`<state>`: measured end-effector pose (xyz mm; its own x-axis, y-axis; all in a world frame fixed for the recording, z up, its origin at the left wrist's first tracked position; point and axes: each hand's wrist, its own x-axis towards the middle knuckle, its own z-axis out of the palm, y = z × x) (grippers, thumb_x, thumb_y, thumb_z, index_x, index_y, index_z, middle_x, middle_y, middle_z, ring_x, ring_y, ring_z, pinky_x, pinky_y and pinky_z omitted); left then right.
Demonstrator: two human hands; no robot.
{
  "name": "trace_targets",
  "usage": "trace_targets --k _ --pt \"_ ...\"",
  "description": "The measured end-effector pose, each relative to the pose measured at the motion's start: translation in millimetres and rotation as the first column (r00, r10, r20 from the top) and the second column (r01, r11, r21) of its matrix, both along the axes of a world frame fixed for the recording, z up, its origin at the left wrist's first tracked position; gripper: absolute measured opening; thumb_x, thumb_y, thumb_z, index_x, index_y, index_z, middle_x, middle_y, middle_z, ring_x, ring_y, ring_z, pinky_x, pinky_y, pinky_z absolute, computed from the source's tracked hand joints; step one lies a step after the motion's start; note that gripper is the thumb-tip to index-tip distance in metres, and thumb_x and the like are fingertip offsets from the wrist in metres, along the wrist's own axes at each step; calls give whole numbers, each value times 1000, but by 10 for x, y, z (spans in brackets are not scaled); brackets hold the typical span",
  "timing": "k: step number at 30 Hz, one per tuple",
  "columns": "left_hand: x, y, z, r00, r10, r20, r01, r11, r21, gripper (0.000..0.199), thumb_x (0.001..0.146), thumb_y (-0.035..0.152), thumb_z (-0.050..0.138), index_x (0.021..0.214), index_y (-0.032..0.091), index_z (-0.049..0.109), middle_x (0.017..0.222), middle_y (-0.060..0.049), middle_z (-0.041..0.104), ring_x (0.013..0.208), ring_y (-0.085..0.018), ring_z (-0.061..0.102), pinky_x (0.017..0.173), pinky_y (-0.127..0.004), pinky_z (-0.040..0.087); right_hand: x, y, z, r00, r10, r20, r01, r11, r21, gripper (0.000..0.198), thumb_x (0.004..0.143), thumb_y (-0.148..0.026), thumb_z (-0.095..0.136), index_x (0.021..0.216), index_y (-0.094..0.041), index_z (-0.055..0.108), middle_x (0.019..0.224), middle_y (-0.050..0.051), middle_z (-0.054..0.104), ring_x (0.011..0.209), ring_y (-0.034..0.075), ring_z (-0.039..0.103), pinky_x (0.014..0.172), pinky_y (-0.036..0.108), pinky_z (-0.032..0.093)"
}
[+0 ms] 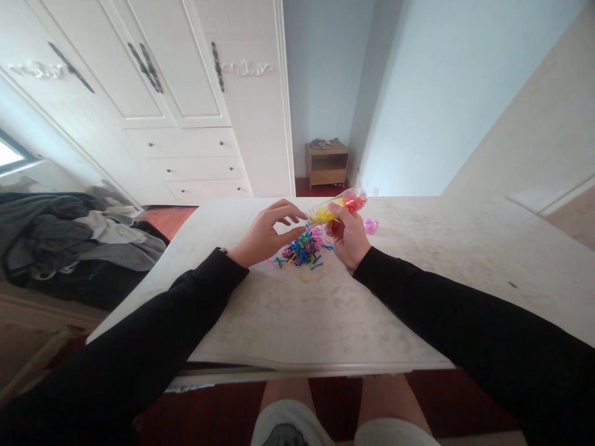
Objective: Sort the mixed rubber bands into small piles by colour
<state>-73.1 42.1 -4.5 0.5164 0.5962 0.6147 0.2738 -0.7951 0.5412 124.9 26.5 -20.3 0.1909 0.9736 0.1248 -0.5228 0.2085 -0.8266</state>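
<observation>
My right hand (348, 235) grips a clear plastic bag (337, 207), tilted with its left end lower. Yellow strips lie toward that end and red ones toward the upper right end; they look like small rubber bands. My left hand (269, 232) is at the lower left end of the bag, its thumb and fingers apart; whether a fingertip touches the plastic I cannot tell. Beneath both hands a loose pile of small blue, pink, yellow and black bands (303, 246) is on the white table (297, 322). A few stray bands are scattered around it.
A pink piece (370, 226) lies just right of my right hand. Beyond the table stand a white wardrobe (195, 148) and a small wooden nightstand (328, 166). Dark and grey clothes (69, 235) are heaped at the left. The table's front edge is close to my legs.
</observation>
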Motion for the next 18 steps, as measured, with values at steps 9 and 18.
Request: trace_targets --k 9,18 --pt "-6 -15 -82 946 -185 -266 190 982 -8 62 100 40 63 159 35 44 147 -12 45 139 -29 48 120 -47 46 -70 -119 36 966 258 -5 -258 966 -8 40 56 -35 93 75 -18 63 64 -5 62 49 6 49 43 19 40" --pt "6 -2 -2 975 -138 -176 147 988 39 36 103 36 58 138 30 68 127 -9 62 123 -23 58 112 -45 49 -79 -134 24 986 167 6 -167 986 -14 39 59 -38 93 72 -19 61 56 -8 56 46 5 47 42 18 36"
